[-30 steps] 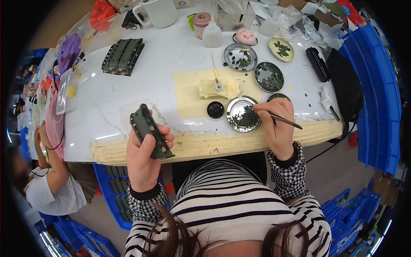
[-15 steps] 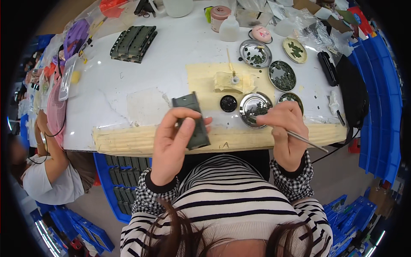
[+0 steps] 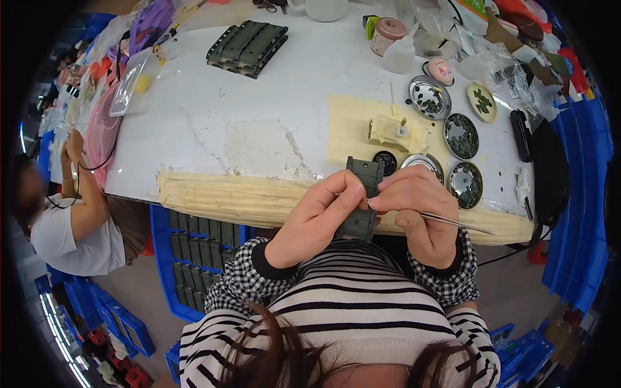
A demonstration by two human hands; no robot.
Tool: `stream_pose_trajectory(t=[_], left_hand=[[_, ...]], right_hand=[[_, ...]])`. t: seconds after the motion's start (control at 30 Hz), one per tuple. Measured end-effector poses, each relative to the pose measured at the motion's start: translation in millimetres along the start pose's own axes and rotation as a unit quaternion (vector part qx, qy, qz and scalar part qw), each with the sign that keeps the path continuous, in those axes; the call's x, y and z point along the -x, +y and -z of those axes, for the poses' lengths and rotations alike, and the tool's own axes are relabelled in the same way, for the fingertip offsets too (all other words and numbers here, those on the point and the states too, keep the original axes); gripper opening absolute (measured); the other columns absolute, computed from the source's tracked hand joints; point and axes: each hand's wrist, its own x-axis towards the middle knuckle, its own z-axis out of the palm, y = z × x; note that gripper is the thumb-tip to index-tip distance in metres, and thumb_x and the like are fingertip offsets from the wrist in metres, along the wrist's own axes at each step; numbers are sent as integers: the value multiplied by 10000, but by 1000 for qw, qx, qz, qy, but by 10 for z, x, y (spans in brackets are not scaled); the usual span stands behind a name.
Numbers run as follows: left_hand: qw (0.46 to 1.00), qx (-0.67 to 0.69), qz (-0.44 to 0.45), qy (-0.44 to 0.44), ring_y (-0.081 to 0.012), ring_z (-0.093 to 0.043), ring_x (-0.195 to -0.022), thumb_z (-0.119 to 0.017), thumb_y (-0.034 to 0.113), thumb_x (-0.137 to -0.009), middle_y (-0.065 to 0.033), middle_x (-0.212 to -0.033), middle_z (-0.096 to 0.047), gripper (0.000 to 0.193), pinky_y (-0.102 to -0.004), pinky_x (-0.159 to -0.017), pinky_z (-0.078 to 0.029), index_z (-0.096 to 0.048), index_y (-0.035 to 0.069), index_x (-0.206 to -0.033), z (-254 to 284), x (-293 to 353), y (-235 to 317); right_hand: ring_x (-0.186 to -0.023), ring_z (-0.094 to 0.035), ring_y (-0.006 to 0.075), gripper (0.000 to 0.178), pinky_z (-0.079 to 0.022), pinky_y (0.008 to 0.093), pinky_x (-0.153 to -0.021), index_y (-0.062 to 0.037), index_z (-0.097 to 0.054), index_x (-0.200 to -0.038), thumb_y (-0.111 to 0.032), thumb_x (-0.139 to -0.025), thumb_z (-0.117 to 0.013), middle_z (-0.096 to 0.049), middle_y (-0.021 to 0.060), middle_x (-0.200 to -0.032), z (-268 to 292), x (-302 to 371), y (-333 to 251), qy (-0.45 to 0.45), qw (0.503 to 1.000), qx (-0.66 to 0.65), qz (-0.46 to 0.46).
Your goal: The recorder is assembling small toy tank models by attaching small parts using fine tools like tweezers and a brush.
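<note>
My left hand (image 3: 318, 216) grips a dark green ribbed plastic part (image 3: 362, 197), holding it upright over the table's front edge, close to my chest. My right hand (image 3: 417, 213) holds thin metal tweezers (image 3: 446, 222), their tip touching the part's upper right side while the long end points right. Both hands meet at the part. Just behind them stand a small black round pot (image 3: 386, 161) and a metal dish (image 3: 424, 163) partly hidden by my right hand.
A white table (image 3: 259, 110) carries several round metal dishes of small green pieces (image 3: 460, 136), a stack of green parts (image 3: 247, 46) at the back, bottles and bags. Blue bins (image 3: 187, 249) sit under the table. Another person (image 3: 71, 213) sits at the left.
My left hand has carried the green part from the left to the centre and raised it. My right hand has left the metal dish and brought the tweezers to the part.
</note>
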Motion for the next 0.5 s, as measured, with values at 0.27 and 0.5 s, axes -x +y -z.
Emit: stream_pose_trajectory(t=[0.27, 0.5], left_hand=[[979, 201, 8, 22, -116, -582, -885, -368, 263, -1056, -62, -945, -581, 276, -250, -795, -486, -484, 37, -947, -62, 11, -85], [975, 219, 19, 12, -71, -472, -869, -349, 271, -1060, 4, -916, -493, 263, -236, -785, -427, -493, 72, -968, -72, 31, -32]], right_hand=[[-863, -660, 284, 222, -518, 351, -842, 24, -674, -1017, -160, -908, -614, -705, 110, -967, -139, 114, -23, 54, 989, -96, -103], [-865, -661, 281, 225, -518, 347, -840, 30, -673, -1033, -142, -899, -616, -706, 112, -970, -163, 59, -10, 40, 994, -62, -78]])
